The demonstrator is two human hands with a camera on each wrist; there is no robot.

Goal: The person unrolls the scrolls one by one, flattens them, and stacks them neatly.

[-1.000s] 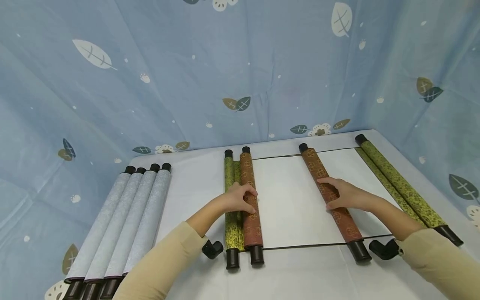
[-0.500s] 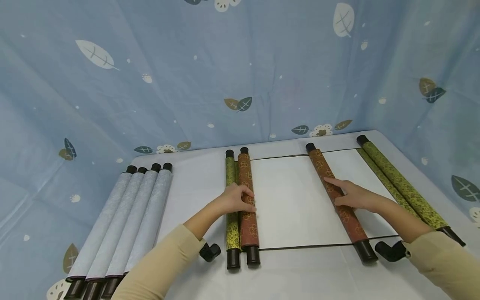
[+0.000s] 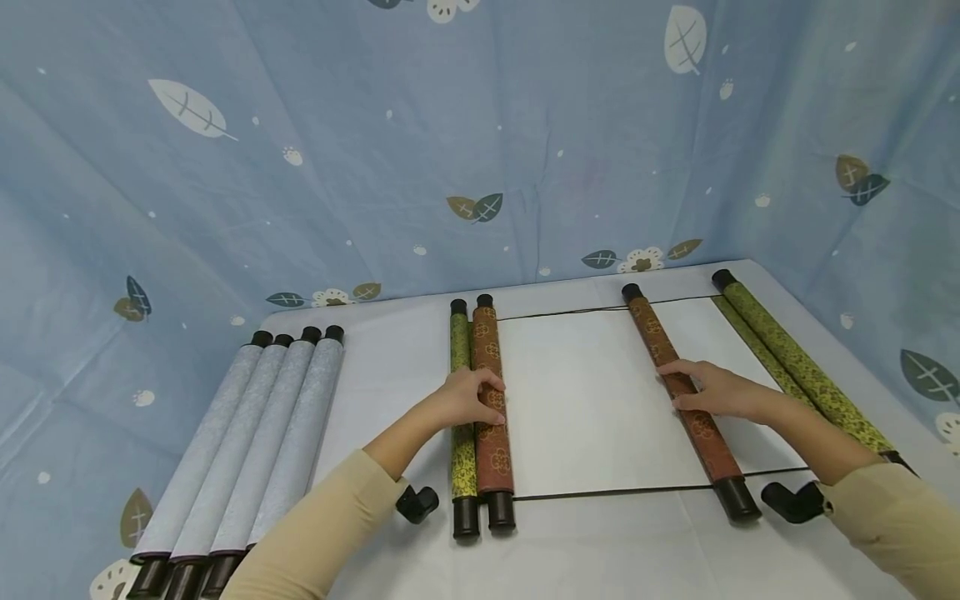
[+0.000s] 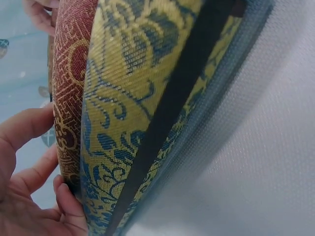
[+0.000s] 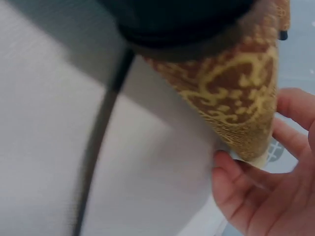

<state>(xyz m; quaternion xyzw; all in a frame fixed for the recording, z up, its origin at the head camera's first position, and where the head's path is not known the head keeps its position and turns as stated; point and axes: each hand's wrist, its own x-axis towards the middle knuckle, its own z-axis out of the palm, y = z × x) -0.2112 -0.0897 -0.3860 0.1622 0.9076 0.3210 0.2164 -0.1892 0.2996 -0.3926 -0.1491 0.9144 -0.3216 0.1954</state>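
Note:
A reddish-brown patterned scroll lies partly unrolled, with one roll at the left (image 3: pixel 495 458) and one at the right (image 3: pixel 712 437); pale paper (image 3: pixel 577 400) stretches between them. My left hand (image 3: pixel 461 400) grips the left brown roll, thumb and fingers about it. My right hand (image 3: pixel 720 390) holds the right brown roll between thumb and fingers. In the left wrist view the brown roll (image 4: pixel 74 54) stands beside a yellow-green one (image 4: pixel 133 59). The right wrist view has my right hand (image 5: pixel 275 182) around the brown roll (image 5: pixel 236 93).
A yellow-green roll (image 3: pixel 460 350) lies against the left brown roll, and another (image 3: pixel 802 362) slants along the right. Several pale grey scrolls (image 3: pixel 247 433) with dark end knobs lie side by side at the left. Blue leaf-patterned cloth (image 3: pixel 375 167) hangs behind the white table (image 3: pixel 600 550).
The right brown roll has shifted rightward with my right hand, widening the paper between the rolls. The left brown roll has slid slightly left, closer to the yellow-green roll.

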